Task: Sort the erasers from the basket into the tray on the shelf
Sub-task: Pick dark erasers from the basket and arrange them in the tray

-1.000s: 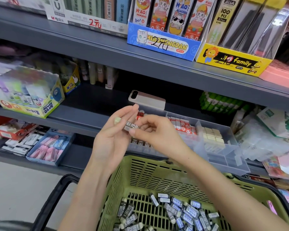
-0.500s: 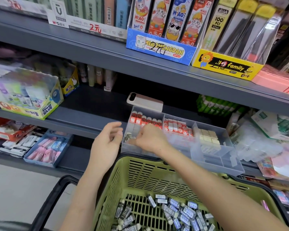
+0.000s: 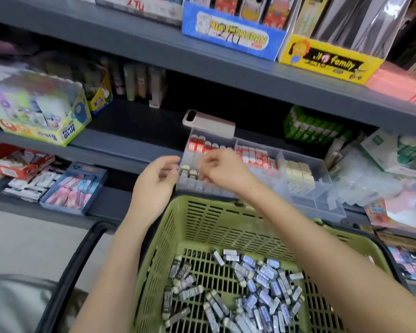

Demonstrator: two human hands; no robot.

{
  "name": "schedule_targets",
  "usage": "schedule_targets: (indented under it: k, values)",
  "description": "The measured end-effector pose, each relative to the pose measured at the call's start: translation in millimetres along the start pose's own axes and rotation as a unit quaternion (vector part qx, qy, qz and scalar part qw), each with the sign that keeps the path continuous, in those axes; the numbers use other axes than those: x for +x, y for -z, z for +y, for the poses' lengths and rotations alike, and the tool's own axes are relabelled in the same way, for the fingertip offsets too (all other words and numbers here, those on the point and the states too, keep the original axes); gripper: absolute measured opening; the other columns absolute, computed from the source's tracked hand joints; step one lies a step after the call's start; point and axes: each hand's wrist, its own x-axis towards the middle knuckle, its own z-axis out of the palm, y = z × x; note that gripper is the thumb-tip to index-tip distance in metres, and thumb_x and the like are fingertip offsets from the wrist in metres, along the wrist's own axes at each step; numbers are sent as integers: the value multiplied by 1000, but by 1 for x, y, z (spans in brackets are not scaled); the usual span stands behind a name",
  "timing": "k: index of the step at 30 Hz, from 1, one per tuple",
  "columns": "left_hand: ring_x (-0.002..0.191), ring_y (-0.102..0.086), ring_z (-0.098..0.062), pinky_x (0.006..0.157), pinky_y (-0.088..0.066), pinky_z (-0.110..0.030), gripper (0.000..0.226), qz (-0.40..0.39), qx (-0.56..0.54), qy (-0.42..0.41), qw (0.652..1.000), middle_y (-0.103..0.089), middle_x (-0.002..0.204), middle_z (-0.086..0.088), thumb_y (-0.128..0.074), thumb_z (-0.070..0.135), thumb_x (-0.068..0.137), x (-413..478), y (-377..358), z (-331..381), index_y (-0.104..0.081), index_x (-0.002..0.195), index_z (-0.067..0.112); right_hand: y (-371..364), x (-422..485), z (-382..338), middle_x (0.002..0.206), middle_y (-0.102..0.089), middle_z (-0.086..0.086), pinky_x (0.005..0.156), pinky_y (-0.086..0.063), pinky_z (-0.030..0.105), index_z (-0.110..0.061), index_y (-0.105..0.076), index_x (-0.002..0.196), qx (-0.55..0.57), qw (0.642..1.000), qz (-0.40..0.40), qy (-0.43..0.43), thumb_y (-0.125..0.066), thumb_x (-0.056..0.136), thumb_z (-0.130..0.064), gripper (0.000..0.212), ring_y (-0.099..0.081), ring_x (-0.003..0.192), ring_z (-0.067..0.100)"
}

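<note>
Erasers [image 3: 264, 272] look light and firm; pinch the 2 long sides. Left hand [image 3: 154, 182] and right hand [image 3: 223, 169] curl at the tray [image 3: 322, 200], grasp unclear.

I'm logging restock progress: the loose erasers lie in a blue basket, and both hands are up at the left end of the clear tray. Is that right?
Not quite. The head view shows the basket is green, not blue. The rest stands: loose erasers lie in it, and the left hand and right hand are up at the left end of the clear tray.
</note>
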Motion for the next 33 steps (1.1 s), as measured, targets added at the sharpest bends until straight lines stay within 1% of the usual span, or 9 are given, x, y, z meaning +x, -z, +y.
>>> schedule_targets:
  k: [4, 6, 10, 13, 17, 21, 28, 31, 33]
  values:
    - [94, -56, 1, 81, -39, -9, 27, -6, 40, -9, 999, -62, 104, 9, -53, 9, 93, -27, 7, -9, -60, 111, 28, -4, -60, 29, 82, -64, -12, 69, -46, 15, -18, -68, 97, -19, 968, 165, 188, -58, 89, -24, 15, -56, 75, 1]
    - [99, -57, -4, 92, -42, -19, 29, -27, 78, -13, 996, -61, 109, 8, -54, 9, 93, -44, 11, -16, -59, 116, 26, -22, -90, 56, 83, -65, -11, 68, -47, 17, -17, -69, 92, -49, 953, 183, 238, -56, 88, -26, 16, -54, 73, -1]
    - [121, -48, -14, 104, -36, -34, 45, -87, 174, -56, 979, -53, 131, 3, -55, 17, 94, -70, 19, -25, -46, 138, 20, -86, -107, 121, 110, -67, 1, 93, -47, 35, -14, -65, 113, -194, 970, -33, 143, -60, 90, -22, 26, -59, 102, 15]
    - [120, -46, -24, 98, -36, -36, 52, -118, 306, -97, 940, -53, 129, -7, -54, 23, 94, -76, 18, -26, -39, 144, 20, -127, -94, 156, 140, -48, 0, 108, -31, 35, -18, -49, 135, -248, 947, -150, 139, -64, 86, -24, 51, -39, 130, 19]
    - [117, -44, -27, 95, -35, -35, 53, -117, 347, -92, 926, -51, 125, -9, -54, 26, 94, -77, 15, -24, -38, 144, 20, -163, -80, 175, 149, -34, 3, 110, -30, 42, -17, -39, 139, -334, 900, -211, 185, -73, 75, -32, 74, -31, 134, 23]
    - [115, -44, -26, 92, -31, -30, 50, -108, 352, -99, 925, -51, 122, -9, -54, 24, 94, -75, 16, -24, -42, 142, 18, -168, -83, 189, 139, -40, 5, 108, -27, 42, -14, -36, 141, -407, 862, -216, 209, -70, 75, -44, 80, -34, 128, 25]
    - [122, -42, -25, 100, -27, -29, 41, -81, 323, -82, 939, -53, 126, -7, -60, 18, 90, -77, 16, -20, -56, 130, 16, -163, -99, 211, 117, -44, 2, 91, -44, 33, -15, -39, 139, -271, 930, -205, 143, -69, 81, -35, 68, -46, 103, 20]
    - [121, -45, -31, 102, -31, -39, 34, -23, 366, -140, 920, -56, 123, -12, -69, 12, 82, -86, 16, -9, -66, 116, 10, -150, -103, 205, 111, -43, -1, 91, -47, 32, -15, -42, 138, -193, 964, -161, 91, -70, 80, -38, 68, -48, 101, 16]
    - [116, -49, -21, 97, -34, -32, 27, 15, 317, -177, 932, -58, 119, -4, -69, 13, 81, -96, 10, 1, -68, 108, 13, -133, -104, 191, 108, -45, -3, 90, -47, 24, -15, -47, 134, -108, 987, -106, 54, -72, 78, -39, 66, -51, 98, 13]
